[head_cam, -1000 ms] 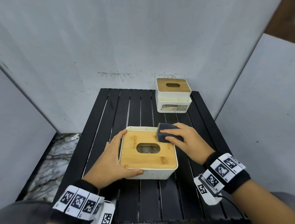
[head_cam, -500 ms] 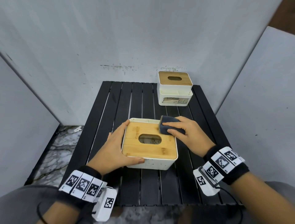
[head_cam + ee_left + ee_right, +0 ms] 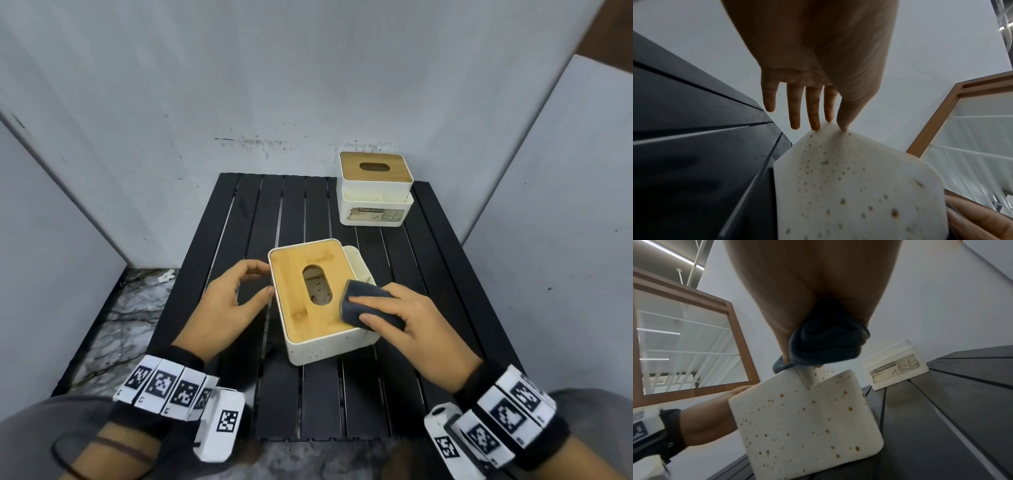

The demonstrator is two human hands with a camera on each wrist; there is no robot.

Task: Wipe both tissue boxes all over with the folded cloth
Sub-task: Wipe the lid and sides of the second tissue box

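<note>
R hand (image 3: 407, 320) is pressing the folded cloth (image 3: 368, 305) onto the near tissue box (image 3: 318, 301) lid, fingers curled round it. L hand (image 3: 226, 305) fingers, loosely spread, are touching the box's left edge, centre frame. 2nd tissue box (image 3: 375, 188) is sitting upper right on the bench (image 3: 298, 219).

Only one text is readable: "TISSUE HOLDER", in pale capital letters on a grey strip at top of the label (image 3: 895, 370), which is stuck on the front wall of the far tissue box (image 3: 898, 378). In head view the same label (image 3: 375, 216) shows these words too, but smaller and less clear. Rest of the label has small pics, no readable words. The wrist bands (image 3: 164, 385) carry black-and-white square code markers, w/o letters or nrs. The near speckled tissue box (image 3: 320, 349) has no text.
</note>
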